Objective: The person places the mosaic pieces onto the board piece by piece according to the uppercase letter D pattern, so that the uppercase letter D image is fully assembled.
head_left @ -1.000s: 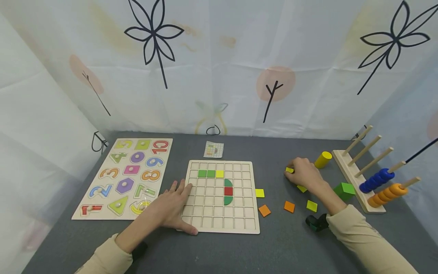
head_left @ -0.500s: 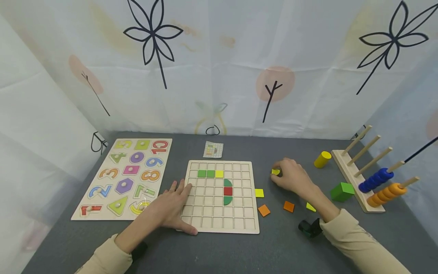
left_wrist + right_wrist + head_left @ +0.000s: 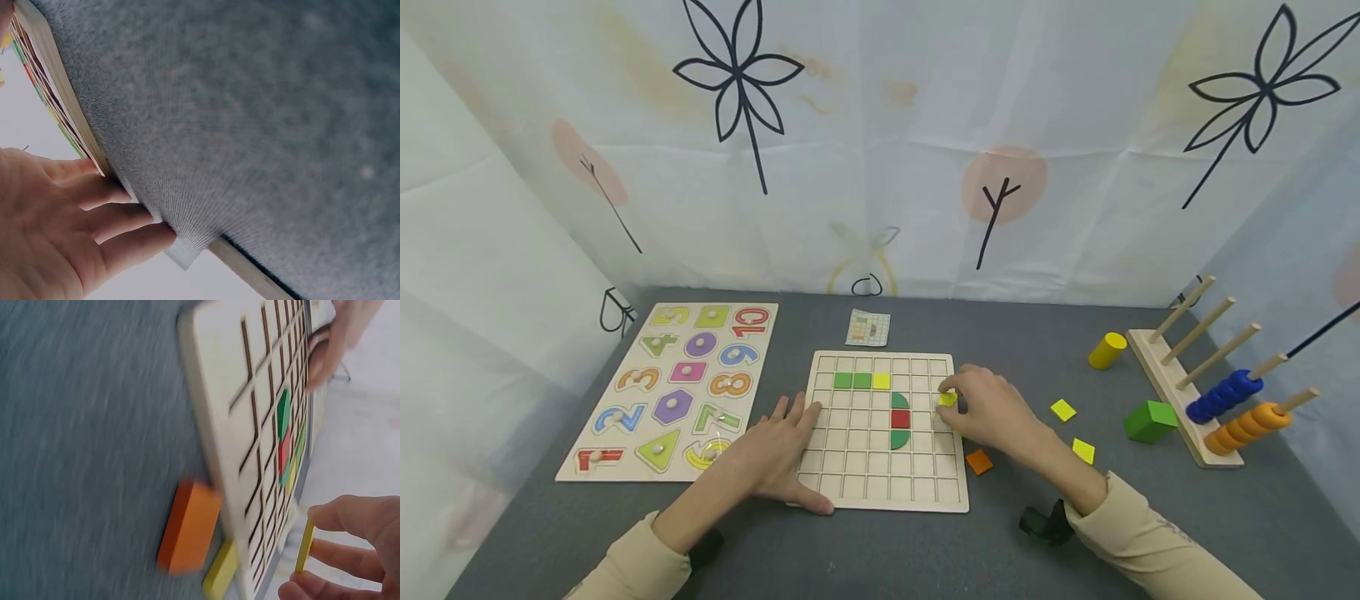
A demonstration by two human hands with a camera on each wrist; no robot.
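From the head view: one wooden grid board (image 3: 887,467) lying on the grey table (image 3: 1015,333), with six tiles seated in it, namely two green squares (image 3: 852,381) and one yellow square (image 3: 882,381) in a row near the far edge, plus two green half-rounds (image 3: 900,438) capping one red square (image 3: 900,418) in a column right of centre. Right hand (image 3: 992,412) hovering over the board's right edge, thumb and forefinger pinching one yellow tile (image 3: 948,399) above the outer cells. Left hand (image 3: 778,454) lying flat, fingers spread and straight, pressing on the board's near left corner, holding nothing. Loose on the table right of the board: two yellow tiles (image 3: 1063,409) and one orange tile (image 3: 979,461) in sight. Further right, one green block (image 3: 1152,419), one yellow cylinder (image 3: 1108,350) and one peg rack (image 3: 1172,400) carrying five pegs, two of them loaded with rings, one blue stack and one orange. Left of the board, one number puzzle (image 3: 673,387); beyond it, one small pattern card (image 3: 868,327). From the left wrist view: four fingers (image 3: 119,219) stretched out against the board's edge, table cloth filling the rest. From the right wrist view: yellow tile (image 3: 304,547) held edge-on between fingertips (image 3: 340,515) just off the board (image 3: 219,369), one orange tile (image 3: 187,526) and one yellow tile (image 3: 219,573) lying at the board's rim, all blurred.
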